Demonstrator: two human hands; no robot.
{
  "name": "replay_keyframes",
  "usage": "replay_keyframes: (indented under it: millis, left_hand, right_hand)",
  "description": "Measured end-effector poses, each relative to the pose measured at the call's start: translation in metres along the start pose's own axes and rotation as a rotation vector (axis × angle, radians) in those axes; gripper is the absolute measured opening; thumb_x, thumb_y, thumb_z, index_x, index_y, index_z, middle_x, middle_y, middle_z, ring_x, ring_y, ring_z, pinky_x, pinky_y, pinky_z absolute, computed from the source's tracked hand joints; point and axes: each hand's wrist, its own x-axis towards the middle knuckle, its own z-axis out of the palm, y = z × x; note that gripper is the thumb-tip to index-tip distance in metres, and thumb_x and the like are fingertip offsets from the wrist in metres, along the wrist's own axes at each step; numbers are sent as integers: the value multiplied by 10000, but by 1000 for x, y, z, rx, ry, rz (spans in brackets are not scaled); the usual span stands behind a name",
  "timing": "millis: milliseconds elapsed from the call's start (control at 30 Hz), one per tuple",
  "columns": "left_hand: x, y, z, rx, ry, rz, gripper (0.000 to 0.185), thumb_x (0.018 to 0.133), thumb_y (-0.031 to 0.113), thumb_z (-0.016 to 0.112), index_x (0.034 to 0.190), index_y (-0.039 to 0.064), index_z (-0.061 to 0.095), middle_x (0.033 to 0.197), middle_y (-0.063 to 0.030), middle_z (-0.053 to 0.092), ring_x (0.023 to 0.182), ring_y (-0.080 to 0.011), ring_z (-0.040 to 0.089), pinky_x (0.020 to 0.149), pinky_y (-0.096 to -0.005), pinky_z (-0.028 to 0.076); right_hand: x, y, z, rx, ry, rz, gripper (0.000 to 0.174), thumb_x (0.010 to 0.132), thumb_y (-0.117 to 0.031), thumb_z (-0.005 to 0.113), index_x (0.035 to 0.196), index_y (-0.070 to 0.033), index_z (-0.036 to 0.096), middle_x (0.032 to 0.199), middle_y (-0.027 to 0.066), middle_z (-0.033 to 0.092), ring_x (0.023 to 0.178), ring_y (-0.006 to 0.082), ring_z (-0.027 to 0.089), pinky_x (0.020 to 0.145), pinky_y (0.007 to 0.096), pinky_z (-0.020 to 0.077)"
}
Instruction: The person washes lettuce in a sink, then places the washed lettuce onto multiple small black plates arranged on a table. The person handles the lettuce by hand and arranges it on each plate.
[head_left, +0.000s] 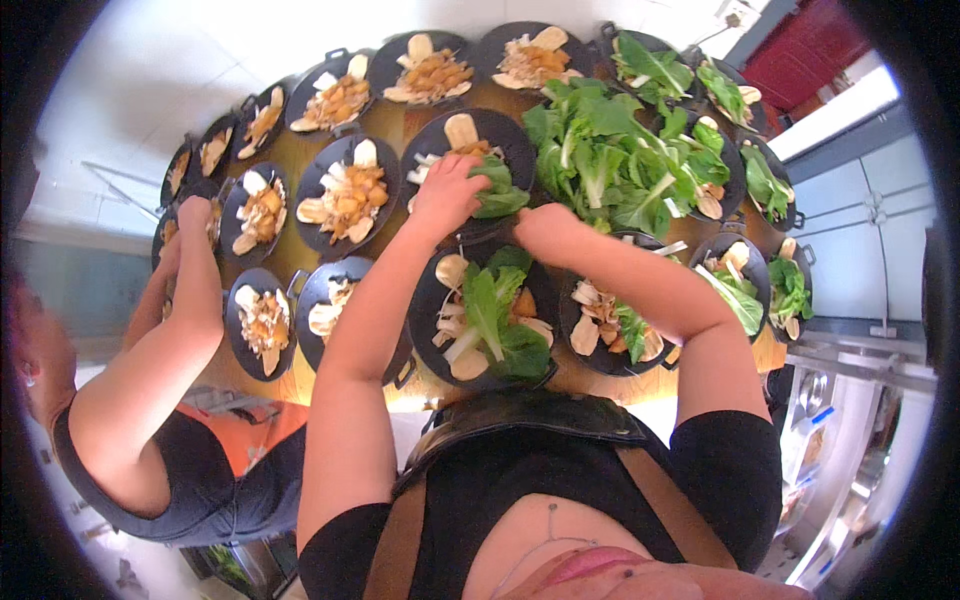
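Note:
My left hand (448, 196) is over a black iron pan (517, 139), its fingers on a green leaf vegetable (501, 191) at the pan's near right side. White slices and orange-brown chunks show in the same pan. Just right of it, my right hand (551, 234) has its fingers curled in; whether anything is between them is hidden. Beyond that hand lies a big heap of leafy greens (600, 150). Directly below my hands stands another two-handled pan (431, 330), with leaves (495, 307) laid over pale slices.
Several more black pans, such as one at the left (311, 217), crowd the wooden table (600, 382), their handles sticking out. A co-worker's arms (184, 300) reach over the pans at the far left. Light blue cabinets (870, 225) stand at the right.

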Motion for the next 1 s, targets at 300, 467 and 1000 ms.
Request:
replay_keyframes:
  millis: [300, 467, 1000]
  left_hand:
    - [21, 0, -17, -226, 36, -211, 353, 673, 196, 735, 994, 92, 632, 1062, -93, 573, 1014, -283, 524, 900, -373, 407]
    - [92, 51, -6, -507, -79, -461, 505, 773, 392, 631, 1127, 41, 551, 1113, -170, 559, 960, -311, 569, 807, -401, 464]
    - [78, -26, -68, -993, 222, -604, 287, 799, 85, 589, 1079, 29, 565, 958, -35, 614, 855, -128, 563, 781, -259, 431]
  right_hand:
    - [-27, 9, -10, 123, 335, 17, 95, 724, -112, 560, 794, -54, 589, 813, 113, 589, 740, 292, 618, 639, 385, 510]
    - [-89, 80, -47, 187, 643, 680, 316, 759, -256, 646, 1018, -96, 562, 961, 117, 558, 849, 313, 597, 689, 402, 494]
    - [-73, 216, -146, 683, 1017, 407, 241, 792, -218, 638, 1013, -122, 656, 902, 88, 654, 770, 172, 622, 715, 299, 490]
